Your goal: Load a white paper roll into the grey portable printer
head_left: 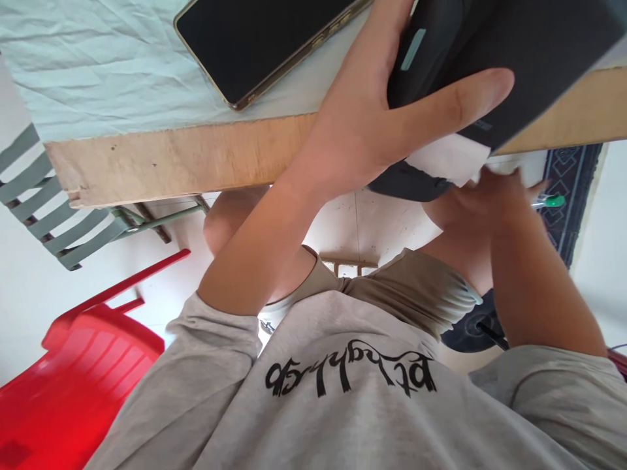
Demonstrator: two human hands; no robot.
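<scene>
At the tabletop's front edge [196, 156], left hand [372, 124] gripping black case [514, 59], right hand [490, 196] fingers blurred, grip unclear, smartphone [259, 39] near.

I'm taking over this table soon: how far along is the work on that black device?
Done: nothing finished shows; the phone lies apart on the pale cloth. In hand: the left hand grips the black device at the table edge. The right hand, blurred, is beneath it by a white piece, a small green part near its fingers. Left: the device is not yet set down; more cannot be told.
</scene>
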